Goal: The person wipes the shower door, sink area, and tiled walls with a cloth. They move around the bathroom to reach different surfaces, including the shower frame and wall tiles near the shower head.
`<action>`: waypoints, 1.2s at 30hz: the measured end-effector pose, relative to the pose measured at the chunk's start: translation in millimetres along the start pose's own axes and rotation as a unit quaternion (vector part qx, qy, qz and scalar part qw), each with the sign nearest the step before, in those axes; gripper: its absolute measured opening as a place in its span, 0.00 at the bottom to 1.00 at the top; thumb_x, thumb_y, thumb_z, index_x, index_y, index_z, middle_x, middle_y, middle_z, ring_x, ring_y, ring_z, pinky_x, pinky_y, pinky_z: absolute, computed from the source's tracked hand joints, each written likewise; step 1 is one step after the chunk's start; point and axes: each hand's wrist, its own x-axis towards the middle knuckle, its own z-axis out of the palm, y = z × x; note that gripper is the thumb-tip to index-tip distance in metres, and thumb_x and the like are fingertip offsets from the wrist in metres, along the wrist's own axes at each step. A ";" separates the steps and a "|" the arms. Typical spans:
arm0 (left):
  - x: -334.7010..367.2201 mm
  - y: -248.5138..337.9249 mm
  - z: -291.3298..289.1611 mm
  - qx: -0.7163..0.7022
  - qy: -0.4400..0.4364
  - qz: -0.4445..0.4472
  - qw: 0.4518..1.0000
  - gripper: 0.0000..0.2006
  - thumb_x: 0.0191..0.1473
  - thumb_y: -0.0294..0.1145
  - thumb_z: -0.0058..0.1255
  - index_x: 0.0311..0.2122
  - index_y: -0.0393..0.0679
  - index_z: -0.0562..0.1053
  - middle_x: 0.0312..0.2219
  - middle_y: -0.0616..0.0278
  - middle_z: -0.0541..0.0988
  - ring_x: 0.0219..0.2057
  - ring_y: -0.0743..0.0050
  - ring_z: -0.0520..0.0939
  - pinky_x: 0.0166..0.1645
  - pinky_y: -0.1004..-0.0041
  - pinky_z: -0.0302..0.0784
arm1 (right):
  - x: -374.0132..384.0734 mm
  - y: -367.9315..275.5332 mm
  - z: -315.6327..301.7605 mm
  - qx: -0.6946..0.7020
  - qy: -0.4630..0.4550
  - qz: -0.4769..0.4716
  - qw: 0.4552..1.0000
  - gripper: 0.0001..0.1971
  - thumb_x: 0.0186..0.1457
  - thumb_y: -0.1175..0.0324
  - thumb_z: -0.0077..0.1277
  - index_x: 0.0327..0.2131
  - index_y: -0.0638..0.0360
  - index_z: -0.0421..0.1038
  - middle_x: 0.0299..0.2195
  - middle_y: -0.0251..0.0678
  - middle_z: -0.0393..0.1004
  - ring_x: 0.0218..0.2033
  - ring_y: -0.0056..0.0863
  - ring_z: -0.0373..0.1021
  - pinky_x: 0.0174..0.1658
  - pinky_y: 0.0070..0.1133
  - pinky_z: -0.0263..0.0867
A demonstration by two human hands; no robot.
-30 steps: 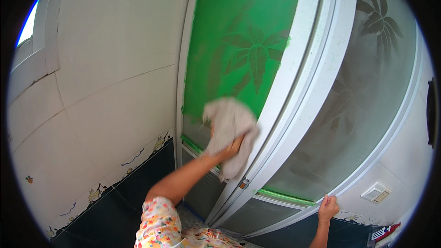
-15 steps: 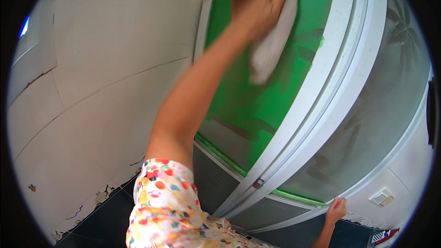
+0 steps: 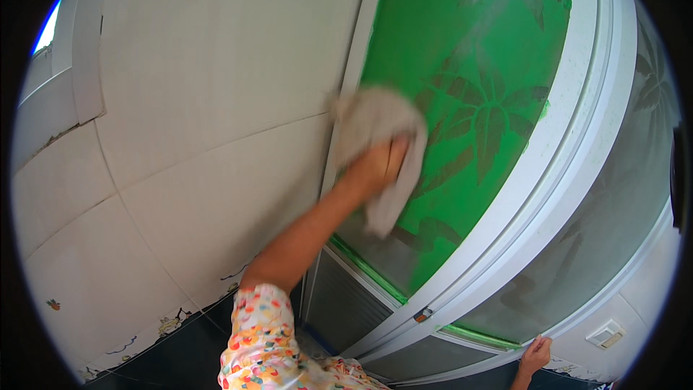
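Observation:
My left hand (image 3: 384, 162) is closed on a beige cloth (image 3: 377, 112), blurred by motion, and presses it to the left side of a green glass pane (image 3: 404, 36) with a frosted leaf pattern. The cloth hangs loosely below my fingers and overlaps the pane's white left border. Down at the lower right, my right hand (image 3: 535, 355) has its fingers curled at the outer edge of the white door frame (image 3: 613, 296). That frame surrounds a grey frosted pane (image 3: 570, 245) with faint leaf shapes.
Pale wall tiles (image 3: 216, 65) fill the left side, with a dark lower band (image 3: 166, 354). A latch (image 3: 424, 314) sits on the white frame near the bottom. The right wall carries a white switch (image 3: 605, 334). A bright opening (image 3: 48, 29) shows at the far left.
My left hand has swept the cloth downward and to the left, uncovering the upper leaf pattern. The view has shifted a little. My right hand still rests at the frame's edge.

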 end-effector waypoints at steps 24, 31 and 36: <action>-171.2 -115.6 -1.9 0.106 0.051 -0.013 0.993 0.14 0.56 0.33 0.35 0.39 0.33 0.70 0.34 0.46 0.74 0.37 0.48 0.73 0.44 0.64 0.67 | 0.2 -4.4 11.9 -0.032 -0.045 -0.011 0.998 0.11 0.57 0.63 0.42 0.26 0.59 0.61 0.18 0.39 0.63 0.17 0.37 0.62 0.20 0.28 0.56; -239.3 -140.4 20.3 0.070 0.176 -0.212 0.959 0.14 0.54 0.32 0.36 0.31 0.31 0.71 0.26 0.43 0.75 0.28 0.48 0.74 0.35 0.65 0.68 | 0.1 -1.7 14.9 -0.046 -0.031 -0.024 0.998 0.11 0.57 0.62 0.43 0.25 0.57 0.62 0.17 0.34 0.63 0.16 0.33 0.62 0.19 0.26 0.56; -289.0 -142.4 47.0 -0.110 0.249 -0.361 0.892 0.17 0.54 0.34 0.35 0.25 0.31 0.71 0.21 0.51 0.75 0.25 0.62 0.74 0.33 0.70 0.68 | 1.2 6.9 2.7 -0.064 -0.047 0.002 0.997 0.12 0.57 0.59 0.43 0.26 0.55 0.64 0.18 0.33 0.66 0.17 0.33 0.65 0.19 0.26 0.58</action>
